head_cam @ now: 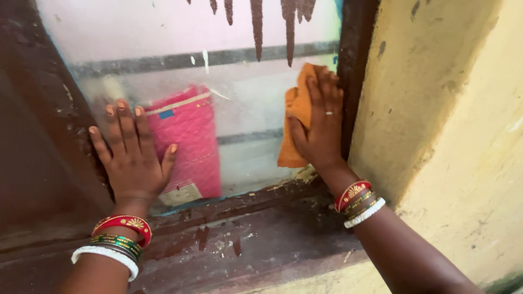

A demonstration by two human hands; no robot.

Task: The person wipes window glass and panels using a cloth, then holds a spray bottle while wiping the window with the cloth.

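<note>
My left hand (pixel 132 155) lies flat with fingers spread against the lower left of a dirty window pane (pixel 245 98). My right hand (pixel 321 122) presses an orange cloth (pixel 297 117) against the pane's right edge, next to the dark wooden frame (pixel 354 71). Both wrists carry red, green and white bangles, and the right hand wears a ring. Behind the glass, a pink bag-like object (pixel 190 141) shows between my two hands.
A dark brown wooden sill (pixel 245 239) with flaking paint runs below the pane. A yellow plastered wall (pixel 436 109) stands to the right of the frame. Dark paint drips (pixel 272 22) hang down the glass at the top.
</note>
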